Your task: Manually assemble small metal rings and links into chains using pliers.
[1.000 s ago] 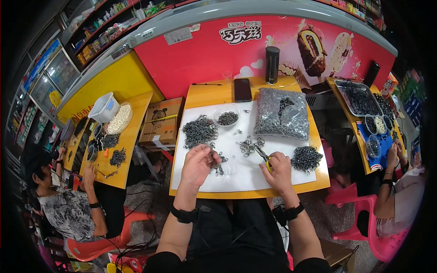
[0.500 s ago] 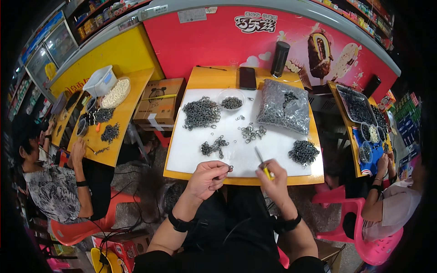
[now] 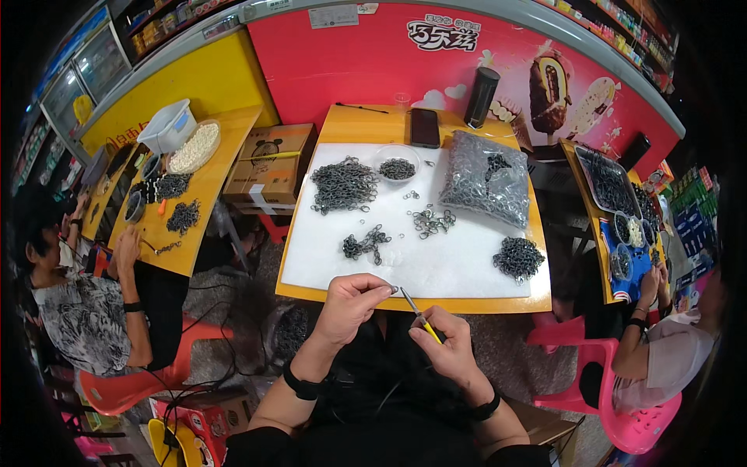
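Above the near edge of the table, my left hand (image 3: 352, 307) is closed in a pinch on a small dark ring (image 3: 394, 289). My right hand (image 3: 450, 342) grips a yellow-handled tool (image 3: 413, 309) with a slim, tapered metal end, and its tip is at or very near the ring. Whether it is pliers I cannot tell. On the white foam sheet (image 3: 436, 272) beyond my hands lie a small heap of linked dark rings (image 3: 367, 245) and some loose rings (image 3: 432, 222). A larger pile of rings (image 3: 343, 185) lies at the far left, another heap (image 3: 518, 258) at the right.
A clear bag (image 3: 485, 180) full of rings, a round bowl (image 3: 397, 165), a phone (image 3: 424, 128) and a black cylinder (image 3: 482, 97) stand farther back. People sit at side tables left and right. A cardboard box (image 3: 271, 165) stands left of my table.
My right hand has moved left and lower, bringing the tool's tip from above the foam sheet to beside the ring. My left hand still pinches the ring in nearly the same place.
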Action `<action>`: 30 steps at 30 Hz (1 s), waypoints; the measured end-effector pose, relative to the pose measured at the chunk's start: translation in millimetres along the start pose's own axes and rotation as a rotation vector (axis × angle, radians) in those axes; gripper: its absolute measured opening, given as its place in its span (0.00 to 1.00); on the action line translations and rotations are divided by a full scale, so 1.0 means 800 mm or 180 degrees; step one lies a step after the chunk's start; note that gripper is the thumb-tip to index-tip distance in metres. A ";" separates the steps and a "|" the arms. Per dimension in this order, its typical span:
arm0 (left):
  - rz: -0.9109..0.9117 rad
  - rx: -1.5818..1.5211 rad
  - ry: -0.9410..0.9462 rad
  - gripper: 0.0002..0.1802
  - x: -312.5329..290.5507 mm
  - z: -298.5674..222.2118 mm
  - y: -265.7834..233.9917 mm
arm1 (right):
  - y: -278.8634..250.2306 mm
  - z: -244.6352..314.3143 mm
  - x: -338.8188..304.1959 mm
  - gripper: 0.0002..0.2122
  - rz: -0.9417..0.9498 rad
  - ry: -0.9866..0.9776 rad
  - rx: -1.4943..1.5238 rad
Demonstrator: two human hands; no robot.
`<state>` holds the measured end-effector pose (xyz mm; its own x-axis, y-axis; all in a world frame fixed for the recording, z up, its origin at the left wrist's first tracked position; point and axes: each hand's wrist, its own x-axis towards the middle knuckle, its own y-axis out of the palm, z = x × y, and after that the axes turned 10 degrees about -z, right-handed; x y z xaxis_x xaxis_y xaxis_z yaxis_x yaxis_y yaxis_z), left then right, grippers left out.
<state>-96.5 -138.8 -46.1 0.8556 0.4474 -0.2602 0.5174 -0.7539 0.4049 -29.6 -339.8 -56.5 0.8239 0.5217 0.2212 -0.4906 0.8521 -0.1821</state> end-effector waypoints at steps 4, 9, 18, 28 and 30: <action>-0.0025 0.0086 0.0217 0.04 -0.002 0.003 0.002 | 0.003 -0.001 -0.001 0.09 0.0016 -0.0058 0.0026; 0.0030 0.0336 0.0367 0.06 0.000 0.008 -0.004 | 0.001 -0.003 -0.003 0.13 0.0057 -0.0065 -0.0283; 0.0597 0.0389 0.0404 0.13 0.006 0.015 -0.004 | -0.027 0.014 0.018 0.16 0.0349 -0.0711 -0.1245; 0.0561 -0.0019 -0.0412 0.07 0.017 0.028 -0.026 | -0.031 0.013 0.029 0.15 0.0581 -0.0593 -0.1248; 0.0574 -0.0087 -0.0506 0.07 0.017 0.028 -0.030 | -0.032 0.009 0.031 0.14 0.0720 -0.0494 -0.1193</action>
<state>-97.7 -125.7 -78.5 0.9222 0.2238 -0.3155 0.3586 -0.8005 0.4803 1.7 -348.3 -39.0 0.6417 0.7172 0.2717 -0.4934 0.6573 -0.5697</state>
